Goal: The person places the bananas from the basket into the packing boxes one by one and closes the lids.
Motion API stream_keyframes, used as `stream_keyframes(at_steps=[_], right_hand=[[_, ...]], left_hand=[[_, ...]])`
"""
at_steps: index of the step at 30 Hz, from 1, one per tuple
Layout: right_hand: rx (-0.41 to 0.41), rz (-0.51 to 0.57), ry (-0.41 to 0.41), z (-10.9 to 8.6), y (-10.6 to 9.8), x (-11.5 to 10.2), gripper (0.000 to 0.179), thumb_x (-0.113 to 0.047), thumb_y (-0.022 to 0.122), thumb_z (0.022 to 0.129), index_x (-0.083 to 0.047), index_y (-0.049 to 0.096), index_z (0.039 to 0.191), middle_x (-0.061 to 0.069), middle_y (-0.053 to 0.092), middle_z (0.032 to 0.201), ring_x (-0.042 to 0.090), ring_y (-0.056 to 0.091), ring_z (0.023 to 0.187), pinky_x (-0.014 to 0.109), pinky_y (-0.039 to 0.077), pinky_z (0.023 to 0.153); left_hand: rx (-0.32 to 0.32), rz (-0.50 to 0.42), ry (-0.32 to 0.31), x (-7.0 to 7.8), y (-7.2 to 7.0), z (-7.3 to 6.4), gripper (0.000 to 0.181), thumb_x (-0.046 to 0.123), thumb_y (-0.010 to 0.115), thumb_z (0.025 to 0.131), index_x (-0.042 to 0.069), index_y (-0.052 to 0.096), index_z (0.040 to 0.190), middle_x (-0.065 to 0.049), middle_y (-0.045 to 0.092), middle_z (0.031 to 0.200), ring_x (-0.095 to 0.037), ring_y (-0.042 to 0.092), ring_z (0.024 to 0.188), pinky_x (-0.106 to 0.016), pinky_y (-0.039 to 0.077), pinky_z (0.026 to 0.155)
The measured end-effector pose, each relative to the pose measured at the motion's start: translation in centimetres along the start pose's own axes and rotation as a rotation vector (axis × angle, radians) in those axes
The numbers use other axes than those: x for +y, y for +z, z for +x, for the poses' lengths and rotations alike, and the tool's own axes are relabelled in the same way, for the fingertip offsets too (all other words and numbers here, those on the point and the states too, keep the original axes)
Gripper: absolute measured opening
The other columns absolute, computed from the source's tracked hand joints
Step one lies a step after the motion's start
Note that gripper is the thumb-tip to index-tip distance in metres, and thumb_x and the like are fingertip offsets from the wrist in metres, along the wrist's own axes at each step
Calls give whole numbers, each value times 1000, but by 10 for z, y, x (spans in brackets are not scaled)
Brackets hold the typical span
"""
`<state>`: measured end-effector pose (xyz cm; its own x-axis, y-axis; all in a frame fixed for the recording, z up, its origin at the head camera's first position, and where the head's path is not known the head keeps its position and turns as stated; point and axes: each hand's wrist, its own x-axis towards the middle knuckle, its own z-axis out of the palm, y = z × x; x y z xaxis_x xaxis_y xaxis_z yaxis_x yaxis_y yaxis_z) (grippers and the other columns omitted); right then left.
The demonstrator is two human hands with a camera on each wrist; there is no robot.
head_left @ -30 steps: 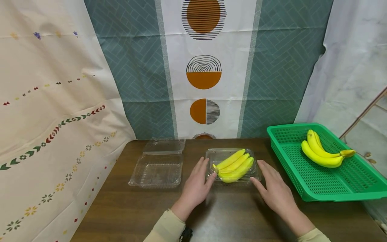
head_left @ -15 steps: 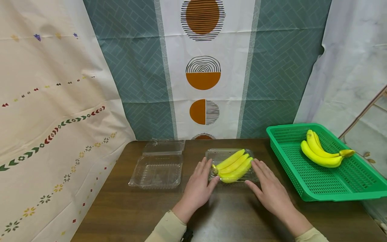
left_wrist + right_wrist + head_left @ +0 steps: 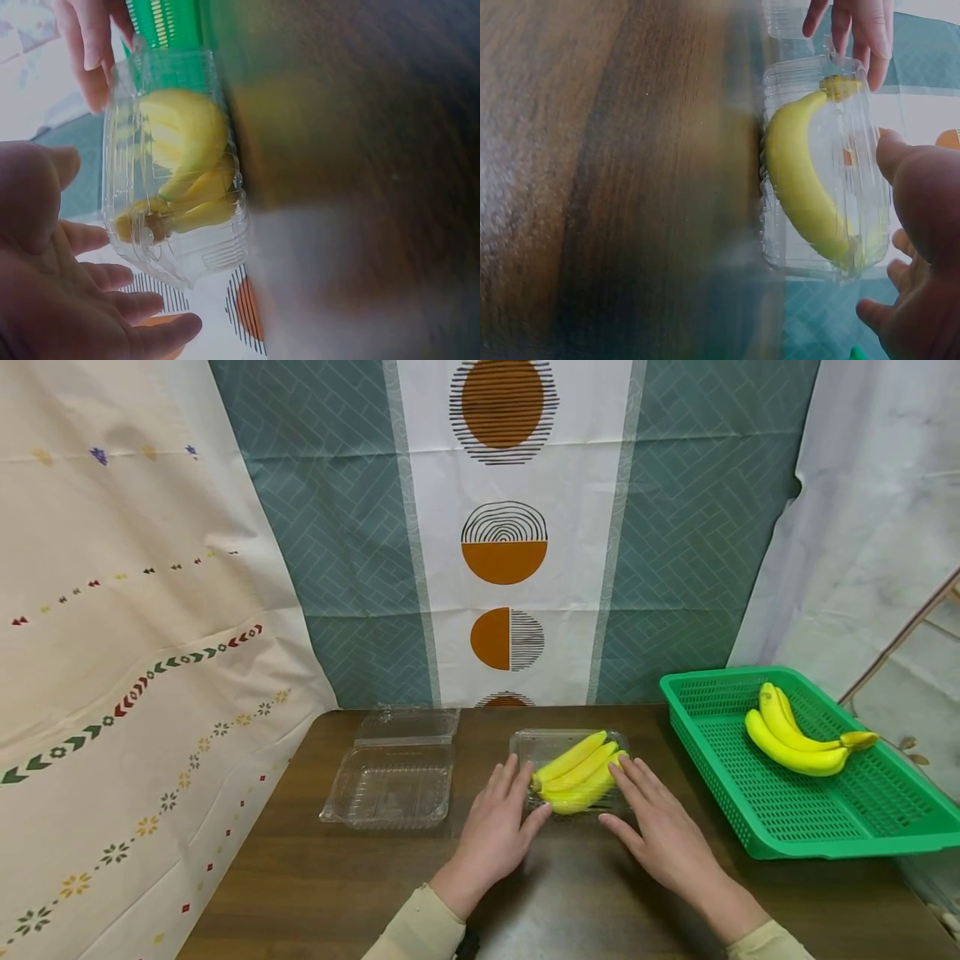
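A clear plastic clamshell box [image 3: 534, 742], its lid down, stands on the wooden table with a bunch of yellow bananas [image 3: 576, 774] inside. My left hand [image 3: 491, 831] is over the box's left side, fingers spread and mostly straight. Over the right side is my right hand [image 3: 663, 835], its fingers also extended. In the left wrist view the banana stems face my left hand [image 3: 75, 292], whose fingers come close to the lid. The right wrist view has my right hand [image 3: 930, 232] beside the lid. Whether the fingertips touch the plastic I cannot tell.
A second clear clamshell box [image 3: 393, 785] lies open to the left, its lid folded back. On the right a green plastic basket [image 3: 712, 802] holds another bunch of bananas [image 3: 798, 743]. Patterned cloths [image 3: 345, 543] hang behind the table [image 3: 300, 877] and at its sides.
Both hands have moved inward over the box, the right one leftward from its right edge and the left one slightly rightward. The box and bananas have hardly shifted.
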<state>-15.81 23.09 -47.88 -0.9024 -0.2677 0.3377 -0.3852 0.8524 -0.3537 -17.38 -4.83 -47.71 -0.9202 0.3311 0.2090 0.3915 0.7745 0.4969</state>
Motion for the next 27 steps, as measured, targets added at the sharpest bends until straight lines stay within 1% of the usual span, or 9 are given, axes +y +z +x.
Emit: stream_keyframes(at_steps=[3, 6, 12, 17, 21, 24, 27], right_hand=[[-2, 1, -11, -1, 2, -1, 84, -37, 83, 102, -6, 44, 169, 17, 35, 177, 41, 27, 165, 70, 35, 122], [-9, 3, -14, -3, 4, -2, 83, -37, 83, 102, -6, 45, 169, 16, 35, 177, 42, 27, 164, 70, 35, 122], [-18, 1, -20, -3, 8, -3, 81, -38, 82, 102, -5, 47, 168, 16, 37, 177, 42, 27, 164, 68, 35, 123], [-19, -9, -28, -2, 8, -3, 80, -38, 82, 102, -4, 48, 166, 16, 38, 176, 43, 28, 164, 68, 37, 122], [-23, -13, -22, -2, 7, -2, 80, -38, 82, 102, -3, 49, 166, 17, 37, 176, 44, 28, 164, 68, 40, 120], [-18, -11, -24, 0, 6, -1, 80, -38, 82, 102, -3, 48, 166, 17, 37, 176, 44, 27, 164, 68, 40, 120], [0, -14, -36, 2, 4, 1, 80, -37, 83, 102, -2, 48, 166, 18, 38, 175, 44, 28, 163, 68, 40, 120]], left_hand=[[-22, 16, -12, 1, 1, -2, 77, 58, 52, 114, 16, 33, 176, -14, 21, 182, -41, 23, 166, -67, 33, 125], [-30, 33, -18, 1, 3, -3, 77, 58, 52, 114, 17, 32, 176, -15, 22, 182, -40, 24, 166, -66, 34, 125], [-21, 62, -12, 0, 6, -5, 76, 57, 53, 114, 16, 35, 175, -16, 27, 180, -41, 28, 165, -65, 37, 123], [-11, 72, -5, 1, 7, -4, 77, 57, 55, 113, 14, 36, 174, -17, 27, 180, -42, 29, 164, -67, 37, 123], [-11, 59, 2, 3, 8, -3, 76, 53, 58, 113, 12, 36, 174, -19, 27, 180, -44, 30, 163, -67, 37, 122], [-10, 52, 7, 4, 8, -1, 76, 53, 58, 114, 11, 37, 174, -19, 27, 180, -44, 29, 164, -67, 37, 123], [-10, 61, 11, 5, 8, 3, 76, 57, 53, 114, 12, 36, 174, -18, 26, 180, -42, 28, 164, -67, 37, 123]])
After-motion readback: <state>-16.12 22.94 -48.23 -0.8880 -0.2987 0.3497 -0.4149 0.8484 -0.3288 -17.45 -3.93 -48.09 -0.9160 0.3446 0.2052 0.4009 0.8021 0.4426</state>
